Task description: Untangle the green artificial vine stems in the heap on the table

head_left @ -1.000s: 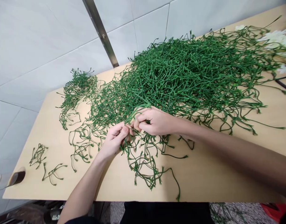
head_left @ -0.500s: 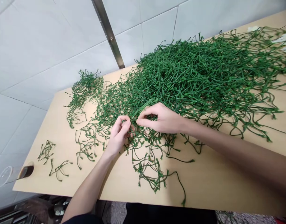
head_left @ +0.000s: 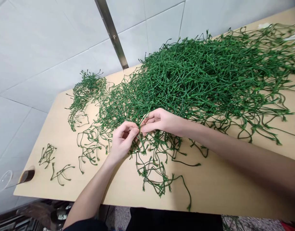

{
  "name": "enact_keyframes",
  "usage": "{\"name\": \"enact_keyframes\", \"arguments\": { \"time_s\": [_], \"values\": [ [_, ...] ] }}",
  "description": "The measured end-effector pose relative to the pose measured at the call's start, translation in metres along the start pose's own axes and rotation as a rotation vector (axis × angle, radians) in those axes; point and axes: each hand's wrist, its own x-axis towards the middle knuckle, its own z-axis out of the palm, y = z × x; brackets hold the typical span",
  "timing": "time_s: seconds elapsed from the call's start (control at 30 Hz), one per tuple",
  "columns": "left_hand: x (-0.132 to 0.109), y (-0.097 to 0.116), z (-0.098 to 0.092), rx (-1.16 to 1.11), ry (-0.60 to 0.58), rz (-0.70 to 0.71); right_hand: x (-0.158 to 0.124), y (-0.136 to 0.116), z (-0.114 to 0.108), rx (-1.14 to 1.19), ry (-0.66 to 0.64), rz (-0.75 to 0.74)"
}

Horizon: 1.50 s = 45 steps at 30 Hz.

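A big tangled pile of green plastic stems point(head_left: 205, 73) covers the far half of the light wooden table point(head_left: 222, 189). My left hand point(head_left: 122, 138) and my right hand point(head_left: 162, 122) meet at the pile's near edge, fingertips almost touching. Both pinch thin green stems between thumb and fingers. From under the hands a loose cluster of stems point(head_left: 157, 175) trails toward the table's front edge.
Two small separate stem sprigs point(head_left: 47, 154) point(head_left: 61, 173) lie at the table's left end. A clear plastic cup point(head_left: 14, 178) lies on its side over the left edge. A smaller stem bunch point(head_left: 86, 91) sits at the back left. A tiled wall with a metal strip point(head_left: 112, 33) stands behind.
The camera view has shifted a little to the left. My hands have drawn closer together, and the right fingers have closed into a pinch on the stems.
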Motion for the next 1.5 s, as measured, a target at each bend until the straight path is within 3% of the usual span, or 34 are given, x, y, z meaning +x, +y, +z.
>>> {"name": "enact_keyframes", "arguments": {
  "time_s": [0.1,0.2,0.4,0.53,0.73,0.9,1.1,1.3,1.5],
  "values": [
    [-0.001,-0.002,-0.001,0.046,0.005,0.064,-0.003,-0.002,0.002,-0.036,-0.055,0.011],
    [-0.003,-0.002,0.000,0.035,-0.007,0.053,-0.006,-0.005,0.004,-0.235,-0.057,-0.018],
    [-0.007,0.004,0.004,0.002,-0.072,-0.076,-0.009,-0.004,0.007,-0.520,0.054,-0.186],
    [-0.008,0.005,0.003,0.123,-0.140,-0.039,-0.007,0.002,0.008,-0.675,0.102,-0.264],
    [-0.003,0.009,-0.003,0.351,-0.252,0.141,-0.004,0.004,0.007,-0.749,0.059,-0.356],
    [-0.001,0.011,-0.002,0.172,-0.305,0.029,-0.008,0.000,0.006,-0.655,-0.068,-0.396],
    [-0.002,0.013,0.000,-0.025,-0.250,-0.116,-0.011,0.000,0.004,-0.616,-0.081,-0.460],
    [-0.002,0.007,-0.004,-0.082,-0.100,-0.142,-0.005,0.002,-0.004,-0.691,-0.046,-0.584],
    [0.000,-0.003,-0.002,-0.214,-0.064,-0.222,-0.003,0.000,-0.005,-0.728,0.086,-0.433]
  ]
}}
